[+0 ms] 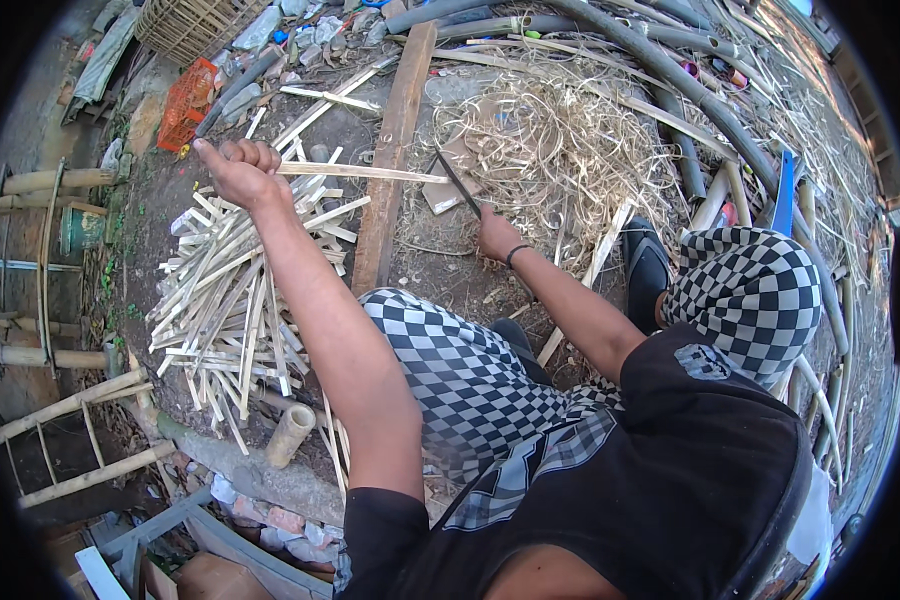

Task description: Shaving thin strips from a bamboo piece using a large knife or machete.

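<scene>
My left hand is closed around one end of a pale bamboo strip, out to the left. The strip runs to the right across a long wooden plank lying on the ground. In my right hand is the handle of a knife with a dark, narrow blade. The blade crosses the strip's right end; whether it touches cannot be made out. Below that end lies a flat brown piece of board. A heap of cut bamboo strips spreads under my left forearm.
Curly bamboo shavings form a mound beyond my right hand. Long bamboo poles curve along the far right. An orange plastic crate and a woven basket stand far left. A short bamboo tube is near my left elbow.
</scene>
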`<control>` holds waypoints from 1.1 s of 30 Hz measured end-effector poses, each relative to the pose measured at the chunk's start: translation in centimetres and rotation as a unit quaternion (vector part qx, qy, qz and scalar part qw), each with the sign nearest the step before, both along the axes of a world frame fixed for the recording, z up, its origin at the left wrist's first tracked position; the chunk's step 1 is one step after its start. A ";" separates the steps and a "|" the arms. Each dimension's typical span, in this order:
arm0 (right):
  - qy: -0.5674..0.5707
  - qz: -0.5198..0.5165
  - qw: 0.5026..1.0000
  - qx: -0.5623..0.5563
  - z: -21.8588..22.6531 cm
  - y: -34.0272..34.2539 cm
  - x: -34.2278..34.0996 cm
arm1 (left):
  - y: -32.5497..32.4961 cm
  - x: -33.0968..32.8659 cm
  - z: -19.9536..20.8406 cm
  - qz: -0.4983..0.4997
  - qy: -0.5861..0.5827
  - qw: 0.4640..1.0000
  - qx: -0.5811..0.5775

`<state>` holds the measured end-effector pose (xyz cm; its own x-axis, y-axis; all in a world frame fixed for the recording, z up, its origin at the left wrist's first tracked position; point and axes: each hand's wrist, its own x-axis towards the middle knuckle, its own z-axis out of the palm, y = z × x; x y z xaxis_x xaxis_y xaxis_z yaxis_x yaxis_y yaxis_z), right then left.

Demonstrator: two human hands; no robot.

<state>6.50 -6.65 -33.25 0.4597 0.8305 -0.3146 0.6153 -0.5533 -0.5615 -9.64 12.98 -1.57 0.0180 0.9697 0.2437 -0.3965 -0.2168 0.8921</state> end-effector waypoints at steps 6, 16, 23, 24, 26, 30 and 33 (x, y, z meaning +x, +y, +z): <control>0.460 -0.165 0.863 0.129 7.0 -1.6 1.5 | -1.7 -5.9 2.4 -0.053 -0.155 0.986 -0.021; 0.539 0.011 0.685 0.490 26.3 -7.8 7.6 | 2.2 -6.8 -1.7 -0.217 -0.497 0.838 -0.063; 0.417 0.060 0.694 0.584 40.9 -10.7 6.2 | 4.9 -2.3 -4.9 -0.203 -0.618 0.731 -0.206; 0.414 0.042 0.706 0.574 42.2 -10.8 6.6 | 4.5 -1.2 -4.7 -0.213 -0.622 0.725 -0.204; 0.375 0.008 0.735 0.566 45.1 -11.0 5.7 | 3.1 0.8 -4.0 -0.110 -0.605 0.729 -0.301; 0.306 -0.028 0.772 0.557 47.7 -11.2 6.8 | 1.0 1.2 -2.7 0.049 -0.231 0.904 -0.357; 0.232 -0.011 0.815 0.531 47.1 -10.9 9.3 | -0.4 -0.1 -0.7 0.369 0.264 0.864 -0.219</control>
